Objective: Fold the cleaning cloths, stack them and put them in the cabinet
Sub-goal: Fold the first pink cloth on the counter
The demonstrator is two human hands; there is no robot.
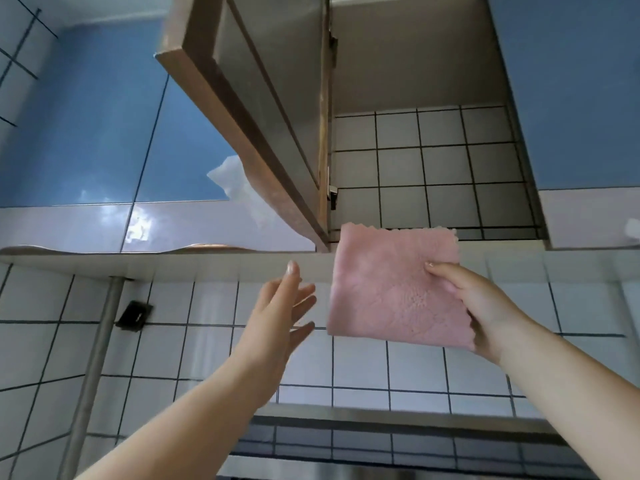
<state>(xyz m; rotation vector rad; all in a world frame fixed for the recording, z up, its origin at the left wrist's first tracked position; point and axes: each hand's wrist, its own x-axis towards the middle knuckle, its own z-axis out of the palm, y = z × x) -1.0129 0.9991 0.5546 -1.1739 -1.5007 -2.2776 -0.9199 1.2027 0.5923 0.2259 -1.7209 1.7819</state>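
Looked up at a wall cabinet from below. Door swung open to the left, hinged along the cabinet's left edge. Interior bare grey at the sides and top, white tile with dark grout at the back. Blue glossy fronts on either side.

Pink cloth held up just below the cabinet opening, in front of the tiled wall. Folded to a near square, so no clear long axis. Flat face turned toward the camera, slightly tilted, with the left edge running almost vertical. Zigzag-cut top edge pointed up toward the opening and overlapped its lower lip. Whether one cloth or a stack, could not tell.

Right hand clamped on the cloth's right edge and lower right corner, thumb on the near face, fingers hidden behind. Grip closed on the cloth.

Left hand raised just left of the cloth, not touching it. Fingers spread and extended up and rightward, palm toward the cloth, holding nothing.

Grey pipe ran up the wall at the left.
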